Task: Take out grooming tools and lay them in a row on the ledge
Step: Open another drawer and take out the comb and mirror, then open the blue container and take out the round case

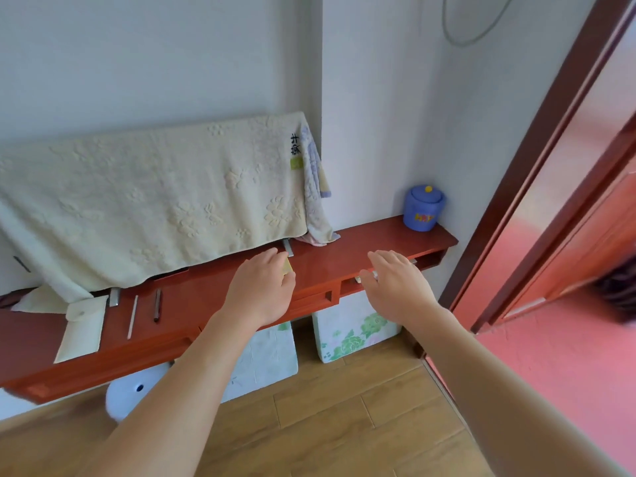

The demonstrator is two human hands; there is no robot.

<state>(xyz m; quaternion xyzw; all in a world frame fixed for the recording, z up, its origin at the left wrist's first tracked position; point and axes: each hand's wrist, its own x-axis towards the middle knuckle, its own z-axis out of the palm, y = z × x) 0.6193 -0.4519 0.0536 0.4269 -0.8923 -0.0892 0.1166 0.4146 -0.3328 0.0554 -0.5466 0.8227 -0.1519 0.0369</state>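
The red wooden ledge [361, 242] runs along the wall. A cream pouch [82, 325] lies at its left. Beside the pouch, a short silver tool [114, 297], a thin white stick [132, 316] and a dark metal tool [157, 304] lie side by side. Another silver tool [288, 248] lies further right, under the towel's edge. My left hand [261, 290] is over the middle of the ledge and pinches a small yellow tool [288, 266] at its fingertips. My right hand [395, 287] hovers with relaxed fingers over the silver drawer handle [359, 279] at the ledge's front.
A cream towel [155, 201] hangs from the wall over the back of the ledge. A blue lidded jar [423, 208] stands at the right end. Flowered cushions [354, 328] and a white stool [130, 394] sit below. A red door frame [537, 173] is at right.
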